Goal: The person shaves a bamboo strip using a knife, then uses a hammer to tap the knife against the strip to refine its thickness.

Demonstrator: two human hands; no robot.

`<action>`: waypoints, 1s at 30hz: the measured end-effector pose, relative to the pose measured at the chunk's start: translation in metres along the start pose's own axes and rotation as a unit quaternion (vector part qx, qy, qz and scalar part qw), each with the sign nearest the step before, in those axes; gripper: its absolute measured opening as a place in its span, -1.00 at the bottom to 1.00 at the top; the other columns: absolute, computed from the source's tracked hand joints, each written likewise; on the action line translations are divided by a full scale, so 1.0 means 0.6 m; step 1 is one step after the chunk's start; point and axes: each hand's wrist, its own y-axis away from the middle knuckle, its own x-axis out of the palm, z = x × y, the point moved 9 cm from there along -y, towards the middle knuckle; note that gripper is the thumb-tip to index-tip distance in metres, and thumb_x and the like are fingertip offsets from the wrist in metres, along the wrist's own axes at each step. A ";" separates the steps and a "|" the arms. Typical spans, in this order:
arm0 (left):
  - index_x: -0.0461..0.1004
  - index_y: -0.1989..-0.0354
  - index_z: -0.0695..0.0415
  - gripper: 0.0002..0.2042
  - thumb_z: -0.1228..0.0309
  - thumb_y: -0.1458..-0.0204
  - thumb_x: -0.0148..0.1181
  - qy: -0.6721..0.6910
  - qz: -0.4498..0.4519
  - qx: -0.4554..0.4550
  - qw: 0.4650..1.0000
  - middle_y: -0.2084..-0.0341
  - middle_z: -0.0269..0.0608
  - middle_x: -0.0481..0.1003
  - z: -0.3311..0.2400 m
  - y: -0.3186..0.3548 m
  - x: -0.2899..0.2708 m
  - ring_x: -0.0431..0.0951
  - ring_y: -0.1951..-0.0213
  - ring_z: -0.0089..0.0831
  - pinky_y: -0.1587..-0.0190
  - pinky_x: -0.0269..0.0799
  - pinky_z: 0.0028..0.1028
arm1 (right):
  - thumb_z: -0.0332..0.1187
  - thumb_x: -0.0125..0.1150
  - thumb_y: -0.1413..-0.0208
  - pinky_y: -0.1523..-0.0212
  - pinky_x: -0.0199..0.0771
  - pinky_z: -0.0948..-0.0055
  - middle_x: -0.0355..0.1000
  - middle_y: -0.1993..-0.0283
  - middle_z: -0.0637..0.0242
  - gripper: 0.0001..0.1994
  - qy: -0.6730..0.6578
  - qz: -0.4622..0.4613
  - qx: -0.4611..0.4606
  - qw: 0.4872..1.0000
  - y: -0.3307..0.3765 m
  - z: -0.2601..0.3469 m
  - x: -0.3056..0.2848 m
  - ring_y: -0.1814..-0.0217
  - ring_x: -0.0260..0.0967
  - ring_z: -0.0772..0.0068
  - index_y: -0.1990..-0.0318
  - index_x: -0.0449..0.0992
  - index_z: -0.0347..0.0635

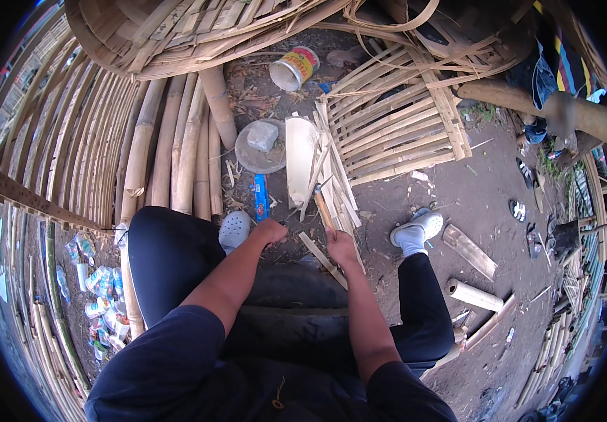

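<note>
My right hand point(340, 246) is wrapped round the wooden handle of a hammer point(326, 212), whose dark metal head points away from me. Left of it, my left hand point(273, 231) is closed in a fist; whatever lies inside it, if anything, is too small to make out. Just beyond that fist, a long blue packet point(261, 197) lies on the ground. Pale split bamboo pieces point(303, 158) are heaped in front of the hammer. A loose bamboo strip point(322, 260) slants between my two hands.
A slatted bamboo panel point(395, 123) lies ahead to the right. A whitish stone block point(262, 136) rests on a round grey slab point(250, 158). Thick bamboo poles point(185, 151) stand at left. A tipped bucket point(294, 68) and woven bamboo point(212, 39) are farther off; litter point(106, 295) lies lower left.
</note>
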 end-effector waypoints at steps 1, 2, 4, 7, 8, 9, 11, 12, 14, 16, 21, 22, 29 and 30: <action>0.49 0.67 0.31 -0.69 0.28 0.15 0.01 -0.001 -0.003 -0.003 1.000 0.74 0.01 0.45 0.004 -0.001 -0.004 0.50 0.68 -0.24 0.57 0.38 -0.29 | -0.04 -0.01 -0.23 0.22 0.38 0.04 0.42 0.42 -0.25 -0.51 -0.013 -0.020 -0.018 1.000 -0.001 0.012 -0.014 0.28 0.40 -0.29 0.39 0.49 -0.42; 0.49 0.67 0.32 -0.68 0.27 0.14 0.01 -0.002 -0.004 -0.005 1.000 0.74 0.01 0.45 0.007 -0.001 -0.005 0.50 0.68 -0.23 0.57 0.38 -0.28 | -0.06 0.00 -0.23 0.26 0.38 0.04 0.42 0.44 -0.24 -0.53 -0.026 -0.041 -0.035 0.998 -0.001 0.020 -0.034 0.31 0.39 -0.30 0.41 0.47 -0.42; 0.48 0.68 0.32 -0.66 0.26 0.13 0.01 -0.002 -0.001 -0.011 1.000 0.74 0.02 0.45 0.018 -0.001 -0.005 0.49 0.69 -0.22 0.57 0.38 -0.28 | -0.10 0.03 -0.24 0.40 0.35 0.08 0.37 0.55 -0.17 -0.55 -0.055 -0.114 -0.092 0.988 0.005 0.066 -0.102 0.46 0.37 -0.20 0.47 0.43 -0.40; 0.47 0.69 0.33 -0.64 0.24 0.11 0.00 0.022 -0.008 -0.015 1.000 0.74 0.04 0.45 0.033 0.001 -0.002 0.49 0.68 -0.20 0.57 0.39 -0.26 | -0.16 0.05 -0.24 0.61 0.26 0.21 0.29 0.70 0.04 -0.60 -0.104 -0.235 -0.176 0.950 0.034 0.159 -0.256 0.68 0.28 0.09 0.49 0.36 -0.36; 0.47 0.69 0.33 -0.65 0.25 0.10 0.00 0.004 0.005 -0.006 1.000 0.74 0.04 0.45 0.028 -0.001 0.002 0.49 0.68 -0.21 0.57 0.39 -0.26 | -0.15 0.04 -0.25 0.64 0.22 0.27 0.25 0.72 0.15 -0.60 -0.184 -0.274 -0.200 0.922 0.043 0.171 -0.302 0.69 0.25 0.23 0.51 0.33 -0.33; 0.47 0.69 0.32 -0.65 0.25 0.10 0.00 -0.015 0.017 0.001 1.000 0.74 0.04 0.45 0.026 -0.008 0.004 0.49 0.68 -0.21 0.57 0.39 -0.26 | -0.14 0.04 -0.25 0.67 0.19 0.32 0.21 0.75 0.25 -0.59 -0.265 -0.310 -0.222 0.885 0.050 0.177 -0.335 0.71 0.23 0.37 0.52 0.30 -0.30; 0.47 0.70 0.32 -0.65 0.25 0.09 0.00 -0.035 0.028 0.007 0.999 0.74 0.04 0.46 0.024 -0.012 0.005 0.49 0.68 -0.21 0.57 0.39 -0.26 | -0.13 0.02 -0.26 0.69 0.16 0.38 0.21 0.72 0.29 -0.58 -0.465 -0.279 -0.302 0.784 0.056 0.197 -0.352 0.69 0.22 0.47 0.54 0.27 -0.27; 0.47 0.70 0.31 -0.65 0.25 0.09 0.00 -0.041 0.029 0.008 0.999 0.74 0.03 0.46 0.019 -0.010 0.007 0.50 0.67 -0.21 0.56 0.40 -0.26 | -0.12 0.01 -0.26 0.70 0.15 0.40 0.21 0.71 0.31 -0.57 -0.553 -0.260 -0.336 0.717 0.058 0.199 -0.358 0.68 0.22 0.52 0.55 0.25 -0.25; 0.48 0.70 0.31 -0.65 0.25 0.09 0.00 -0.051 0.028 0.018 0.998 0.74 0.03 0.46 0.019 -0.012 0.004 0.51 0.67 -0.22 0.56 0.40 -0.27 | -0.10 -0.01 -0.25 0.62 0.26 0.30 0.30 0.60 0.17 -0.57 -0.586 -0.273 -0.332 0.688 0.044 0.155 -0.293 0.63 0.29 0.34 0.52 0.32 -0.30; 0.48 0.69 0.30 -0.66 0.26 0.09 0.01 -0.071 0.034 0.047 0.996 0.74 0.01 0.47 0.012 -0.018 0.006 0.51 0.66 -0.23 0.55 0.40 -0.27 | -0.08 -0.02 -0.24 0.54 0.36 0.20 0.40 0.50 0.03 -0.55 -0.379 -0.300 -0.203 0.852 0.011 0.047 -0.155 0.58 0.36 0.15 0.49 0.38 -0.35; 0.49 0.70 0.29 -0.69 0.30 0.12 0.04 -0.052 -0.012 0.003 0.999 0.76 -0.02 0.46 -0.012 -0.004 -0.017 0.52 0.67 -0.27 0.54 0.40 -0.30 | -0.02 -0.07 -0.20 -0.04 0.39 0.05 0.47 0.21 -0.20 -0.51 0.221 0.264 -0.073 0.936 -0.001 -0.084 0.152 0.06 0.43 -0.15 0.27 0.56 -0.35; 0.49 0.70 0.29 -0.70 0.30 0.12 0.04 -0.054 -0.018 -0.008 0.998 0.76 -0.03 0.46 -0.009 0.005 -0.011 0.52 0.67 -0.27 0.54 0.40 -0.31 | 0.00 -0.08 -0.21 -0.01 0.39 0.03 0.47 0.25 -0.20 -0.49 0.197 0.233 -0.082 0.949 0.013 -0.059 0.155 0.10 0.44 -0.18 0.30 0.56 -0.36; 0.57 0.54 0.23 -0.72 0.25 0.12 0.07 -0.038 0.025 -0.012 0.999 0.63 -0.06 0.54 -0.017 0.038 -0.018 0.57 0.57 -0.29 0.44 0.45 -0.31 | 0.00 0.04 -0.15 0.02 0.42 0.06 0.48 0.27 -0.22 -0.50 0.154 0.187 -0.001 0.970 -0.023 0.026 0.025 0.11 0.45 -0.17 0.30 0.55 -0.40; 0.57 0.53 0.22 -0.72 0.24 0.12 0.08 -0.057 0.022 -0.008 0.998 0.61 -0.07 0.55 -0.021 0.041 -0.016 0.58 0.56 -0.29 0.41 0.46 -0.31 | 0.00 0.07 -0.13 0.01 0.43 0.08 0.48 0.25 -0.20 -0.51 0.168 0.211 0.000 0.963 -0.024 0.031 0.011 0.10 0.45 -0.16 0.29 0.55 -0.40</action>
